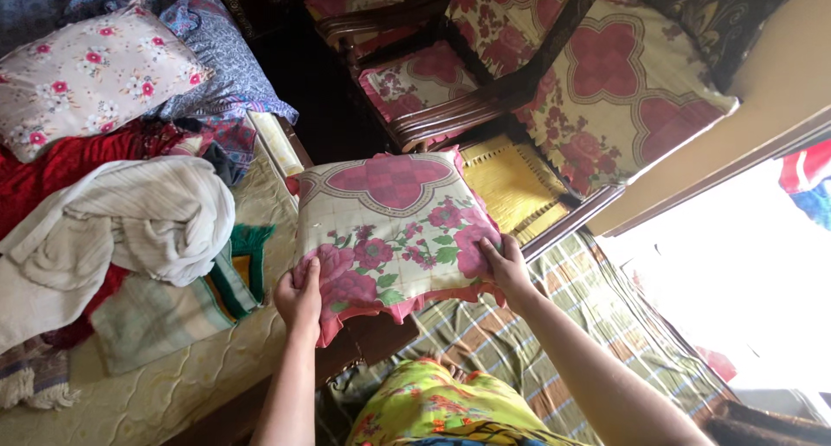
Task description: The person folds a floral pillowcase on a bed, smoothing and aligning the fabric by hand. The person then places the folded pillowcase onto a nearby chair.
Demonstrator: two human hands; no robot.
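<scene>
I hold a square cushion (394,230) with a cream cover, pink and red flowers and a pink frill, out in front of me at mid-frame. My left hand (299,297) grips its near left corner. My right hand (505,268) grips its near right edge. The cushion hangs between a bed on the left and wooden chairs ahead.
A bed (173,385) on the left carries a floral pillow (91,74), a white cloth heap (130,225), red fabric and folded cloths. Dark wooden chairs (450,113) with matching floral cushions (619,87) stand ahead. A striped plaid mat (597,325) covers the floor. Bright doorway at right.
</scene>
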